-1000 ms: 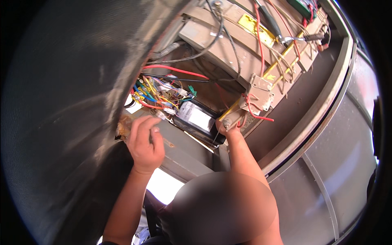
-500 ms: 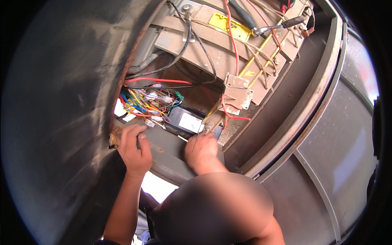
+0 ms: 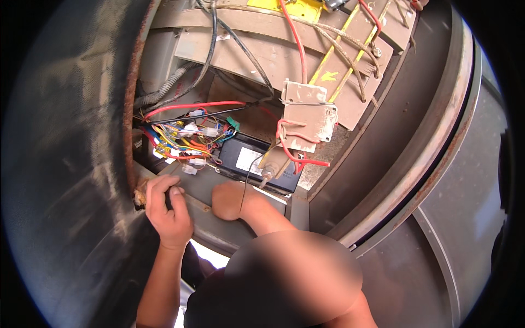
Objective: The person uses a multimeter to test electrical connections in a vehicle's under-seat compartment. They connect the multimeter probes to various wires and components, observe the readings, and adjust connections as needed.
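Control box (image 3: pixel 247 158), black with a white label, sat beyond a grey rail (image 3: pixel 203 185), its long axis slanting from upper left to lower right, its wired end toward the left. Left of and below the box, the left hand (image 3: pixel 169 213) was curled, thumb and fingers apart with nothing between them. Just below the box was the right hand (image 3: pixel 234 200); its fingers were out of sight, so their state could not be told. Coloured wires (image 3: pixel 186 143) spread off the box's left end. A bolt (image 3: pixel 268 174) and a thin black wire (image 3: pixel 249 170) partly blocked the box; a beige bracket (image 3: pixel 309 116) stood above its right end.
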The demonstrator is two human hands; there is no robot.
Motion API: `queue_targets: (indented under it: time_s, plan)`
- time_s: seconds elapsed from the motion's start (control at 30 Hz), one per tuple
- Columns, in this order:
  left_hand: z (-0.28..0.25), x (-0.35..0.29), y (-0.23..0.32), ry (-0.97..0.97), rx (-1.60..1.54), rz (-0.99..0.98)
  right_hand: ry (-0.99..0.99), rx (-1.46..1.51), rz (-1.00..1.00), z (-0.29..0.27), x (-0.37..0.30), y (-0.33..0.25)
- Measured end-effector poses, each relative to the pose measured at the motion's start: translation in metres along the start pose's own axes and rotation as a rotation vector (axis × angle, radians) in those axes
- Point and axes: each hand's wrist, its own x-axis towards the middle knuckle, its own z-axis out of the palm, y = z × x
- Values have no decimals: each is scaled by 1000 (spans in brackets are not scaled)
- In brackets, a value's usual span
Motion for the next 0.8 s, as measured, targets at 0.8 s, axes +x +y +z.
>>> queue_targets:
  time_s: [0.8]
  plan:
    - [-2,0,1,-28,-29,5,-47,29,37,-6,6,1]
